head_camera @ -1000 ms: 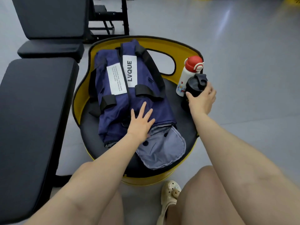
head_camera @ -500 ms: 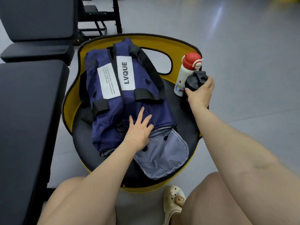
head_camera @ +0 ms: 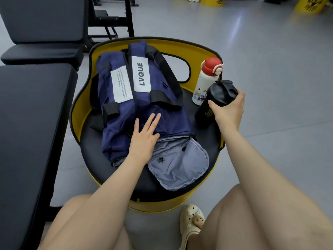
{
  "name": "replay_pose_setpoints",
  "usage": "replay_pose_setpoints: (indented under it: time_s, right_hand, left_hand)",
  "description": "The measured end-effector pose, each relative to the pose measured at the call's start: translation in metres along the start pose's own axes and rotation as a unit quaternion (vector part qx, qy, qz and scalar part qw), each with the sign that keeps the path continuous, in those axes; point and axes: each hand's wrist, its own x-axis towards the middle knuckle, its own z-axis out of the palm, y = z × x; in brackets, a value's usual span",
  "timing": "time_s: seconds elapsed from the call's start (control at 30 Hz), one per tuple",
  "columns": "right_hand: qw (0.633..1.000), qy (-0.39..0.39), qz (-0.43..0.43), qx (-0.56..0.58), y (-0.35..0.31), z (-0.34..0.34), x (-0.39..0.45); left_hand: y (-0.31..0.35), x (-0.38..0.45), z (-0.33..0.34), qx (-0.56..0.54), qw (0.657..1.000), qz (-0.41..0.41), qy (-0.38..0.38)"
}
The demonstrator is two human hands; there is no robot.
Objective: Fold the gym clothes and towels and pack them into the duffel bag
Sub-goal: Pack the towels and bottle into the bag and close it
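My right hand (head_camera: 228,112) now tilts the black bottle (head_camera: 215,101) it grips toward the bag (head_camera: 142,98); my left hand (head_camera: 145,136) stays flat, fingers straight, on it.

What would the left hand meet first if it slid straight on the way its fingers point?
Probably the black strap across the navy duffel bag, just beyond the left hand, which lies flat on the bag.

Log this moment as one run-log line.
left hand: flat on duffel bag | right hand: grips black bottle | end flap: open | white bottle: upright
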Motion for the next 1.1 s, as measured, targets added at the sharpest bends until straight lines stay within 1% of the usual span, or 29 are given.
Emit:
replay_pose_setpoints:
  time_s: [0.13, 0.27, 0.37, 0.5, 0.67, 0.77, 0.83, 0.93, 1.03, 1.1]
  right_hand:
    - [0.999, -0.032, -0.033, 0.025, -0.015, -0.014, -0.015]
    - [0.993, -0.085, -0.066, 0.055, -0.026, -0.024, -0.035]
    - [0.989, -0.103, -0.078, 0.077, -0.033, -0.029, -0.041]
    - [0.984, -0.116, -0.096, 0.092, -0.036, -0.034, -0.048]
    - [0.972, -0.151, -0.136, 0.121, -0.039, -0.041, -0.058]
    - [0.955, -0.183, -0.155, 0.176, -0.046, -0.047, -0.066]
    - [0.943, -0.203, -0.174, 0.197, -0.049, -0.049, -0.072]
    - [0.927, -0.239, -0.218, 0.193, -0.05, -0.047, -0.081]
    - [0.914, -0.27, -0.249, 0.172, -0.04, -0.039, -0.087]
    - [0.912, -0.289, -0.253, 0.142, -0.028, -0.028, -0.089]
  left_hand:
    - [0.003, 0.0, 0.002, -0.023, 0.999, -0.022, 0.037]
    - [0.001, 0.0, -0.001, -0.086, 0.991, -0.042, 0.091]
    - [-0.006, -0.001, -0.007, -0.126, 0.981, -0.037, 0.14]
    - [-0.023, 0.009, -0.022, -0.181, 0.967, -0.029, 0.177]
    - [-0.04, 0.008, -0.055, -0.19, 0.95, -0.088, 0.229]
    - [-0.044, 0.014, -0.067, -0.176, 0.947, -0.135, 0.23]
    - [-0.042, 0.019, -0.073, -0.165, 0.949, -0.147, 0.226]
    - [-0.036, 0.026, -0.082, -0.157, 0.951, -0.136, 0.23]
    - [-0.031, 0.031, -0.091, -0.182, 0.95, -0.125, 0.218]
    - [-0.028, 0.032, -0.096, -0.202, 0.948, -0.131, 0.21]
